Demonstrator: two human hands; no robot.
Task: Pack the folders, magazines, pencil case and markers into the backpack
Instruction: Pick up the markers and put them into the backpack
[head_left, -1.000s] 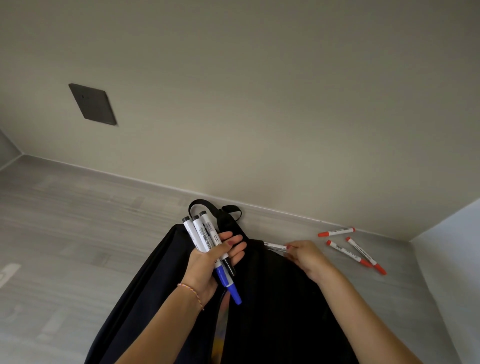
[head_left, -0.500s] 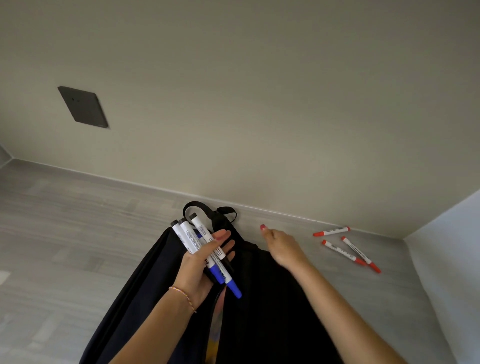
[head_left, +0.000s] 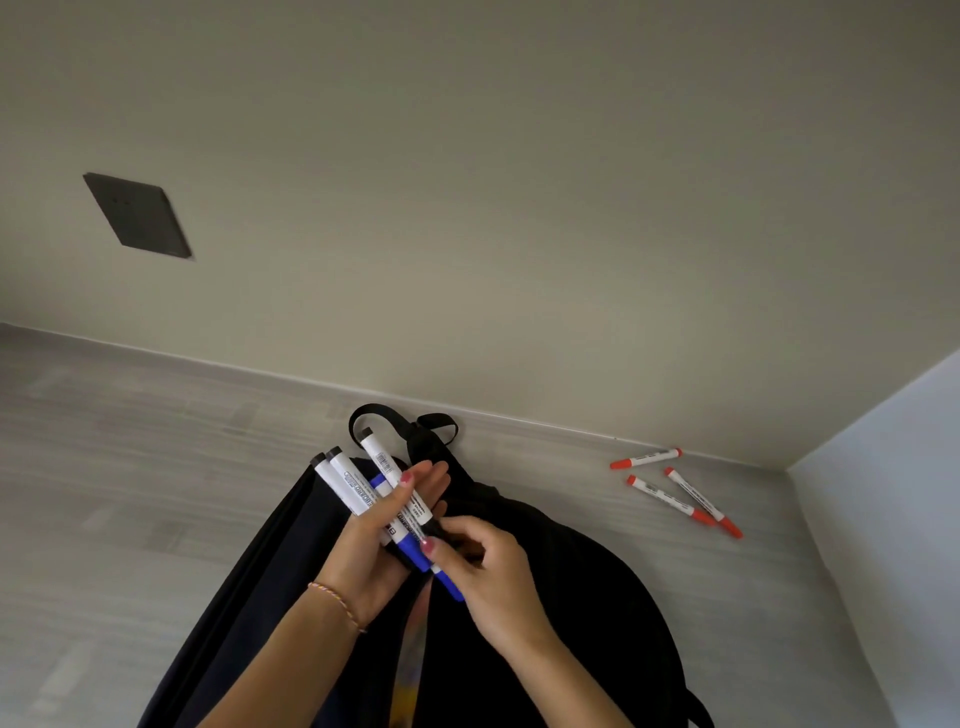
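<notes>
The left hand (head_left: 382, 545) gripped a bundle of markers (head_left: 387, 496), while the right hand (head_left: 480, 566) pinched their lower ends, both above the black backpack (head_left: 571, 597). Three red-capped markers (head_left: 675, 491) lay at two o'clock on the floor (head_left: 130, 467), well apart.

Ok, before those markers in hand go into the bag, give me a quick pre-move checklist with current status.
1. Marker bundle secure in left hand: ok.
2. Right hand steadying the bundle's lower ends: ok.
3. Backpack opening under the hands, a gap with colourful contents showing: ok.
4. Room inside for the bundle: cannot tell.
5. All markers collected: not ok, three red markers lie on the floor by the wall.
</notes>
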